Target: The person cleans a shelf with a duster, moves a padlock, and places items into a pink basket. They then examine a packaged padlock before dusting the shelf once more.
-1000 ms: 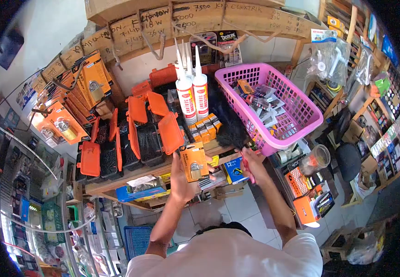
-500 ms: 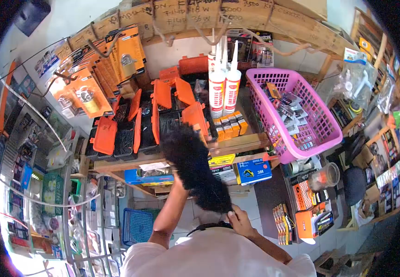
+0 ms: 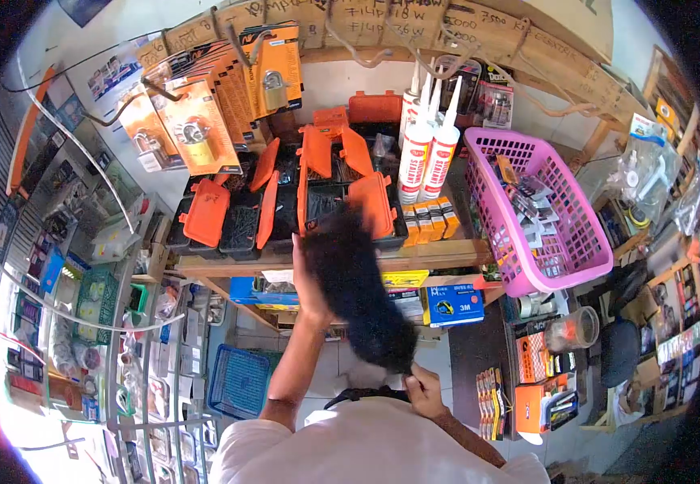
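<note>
Presently, the black duster (image 3: 366, 302) lies obliquely across the front of the person, its upper end at the organizer boxes with orange lids (image 3: 207, 214) and its lower end close to the white shirt (image 3: 374, 448). The right hand (image 3: 425, 391) is closed around the duster's lower end, with fingers curled. The left hand (image 3: 309, 286) is raised before the wooden shelf edge (image 3: 261, 262), partly behind the duster; its fingers are largely hidden, so neither how far it is open nor whether it holds anything can be told.

Compared with the first frame, the duster has passed from beside the pink basket (image 3: 564, 278) to in front of the left hand, and the right hand has drawn in toward the shirt. The carded padlock then visible in the left hand is no longer seen. Relative to the second frame, the arrangement is similar, though the shelf contents appear farther right in the view. The sealant tubes (image 3: 417, 161) remain upright behind the small orange boxes (image 3: 430, 222), between the organizer boxes and the basket.
</note>
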Available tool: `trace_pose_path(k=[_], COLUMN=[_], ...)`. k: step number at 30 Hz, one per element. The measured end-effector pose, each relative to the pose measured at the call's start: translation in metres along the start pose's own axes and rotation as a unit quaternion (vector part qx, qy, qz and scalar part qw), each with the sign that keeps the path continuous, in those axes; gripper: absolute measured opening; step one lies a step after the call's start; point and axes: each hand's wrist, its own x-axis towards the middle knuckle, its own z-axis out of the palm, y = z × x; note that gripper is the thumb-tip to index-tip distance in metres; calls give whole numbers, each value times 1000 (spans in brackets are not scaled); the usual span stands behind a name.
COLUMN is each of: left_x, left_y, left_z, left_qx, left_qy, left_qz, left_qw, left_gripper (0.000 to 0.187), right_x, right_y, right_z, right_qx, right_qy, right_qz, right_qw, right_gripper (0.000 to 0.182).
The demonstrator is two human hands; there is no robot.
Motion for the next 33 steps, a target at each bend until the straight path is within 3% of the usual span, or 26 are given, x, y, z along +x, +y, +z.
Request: trace_pose_path(k=[1, 2, 3, 4, 5, 6, 7, 9, 10, 12, 14, 16, 18, 19, 20, 22, 24, 25, 26, 28, 29, 30, 32, 33], left_x=[8, 11, 1, 6, 2, -1, 1, 7, -4, -1, 5, 5, 7, 6, 4, 1, -9, -2, 1, 4, 0, -3, -3, -1], left_y=[11, 17, 14, 23, 23, 23, 24, 26, 18, 26, 32, 31, 36, 35, 33, 35, 21, 34, 36, 34, 39, 31, 33, 33], left_z=[30, 45, 23, 16, 15, 16, 28, 52, 5, 1, 44, 35, 27, 27, 28, 30, -14, 12, 20, 29, 27, 5, 10, 13], left_qx=[35, 69, 29, 322, 149, -29, -29, 84, 48, -15, 18, 31, 351, 193, 28, 48, 42, 4, 4, 10, -17, 25, -43, -43], left_qy=[107, 212, 182, 115, 67, 17, 18, 273, 39, -28, 247, 245, 236, 243, 243, 239, 80, 159, 159, 257, 177, -10, 108, 109], left_qz=[1, 2, 16, -99, -68, -35, -33, 8, 45, 3, 39, 40, -110, -27, 57, 24, 53, 39, 38, 38, -8, 48, 2, 1], left_qw=[994, 975, 983, 935, 984, 999, 999, 958, 997, 999, 968, 968, 900, 950, 968, 970, 995, 987, 987, 966, 984, 998, 993, 993], left_gripper=[73, 73, 73, 75, 76, 78, 78, 85, 84, 76, 70, 70, 65, 66, 67, 67, 66, 64, 64, 66, 66, 67, 71, 71], right_x=[-2, -1, 3, 5, 4, 2, 1, 12, 15, 12, 13, 19, 14, 15, 15, 18, 19, 20, 20, 20, 22, 21, 20, 20], right_y=[-2, -3, -6, -7, -4, 3, 6, -11, -18, -9, -10, -19, -6, -4, -2, -1, -9, -12, -11, -9, -10, -12, -17, -17], right_z=[-3, -1, 4, 7, 6, 3, 2, 6, 8, 5, 4, 3, 5, 6, 7, 9, 10, 10, 10, 10, 11, 11, 9, 9], right_qx=[12, 11, 3, -4, -4, 15, 33, 33, 35, 68, 100, 14, 46, 78, 78, 73, 127, 180, 181, 155, 122, 123, 165, 165], right_qy=[-35, -38, -18, 4, 3, -1, -6, -15, -19, -9, 0, -53, -29, -4, -5, -50, -29, -8, -7, -61, -69, -67, -26, -25], right_qz=[98, 98, 14, -70, -71, -5, 62, 6, -50, 6, 64, -17, 17, 51, 51, 29, 72, 114, 115, 97, 44, 44, 86, 87], right_qw=[994, 994, 1000, 998, 997, 1000, 998, 999, 998, 998, 993, 998, 998, 996, 996, 996, 989, 977, 977, 981, 989, 989, 982, 982], right_gripper=[26, 26, 22, 21, 21, 20, 22, 20, 21, 20, 22, 24, 24, 25, 25, 30, 25, 21, 21, 16, 14, 14, 17, 17])
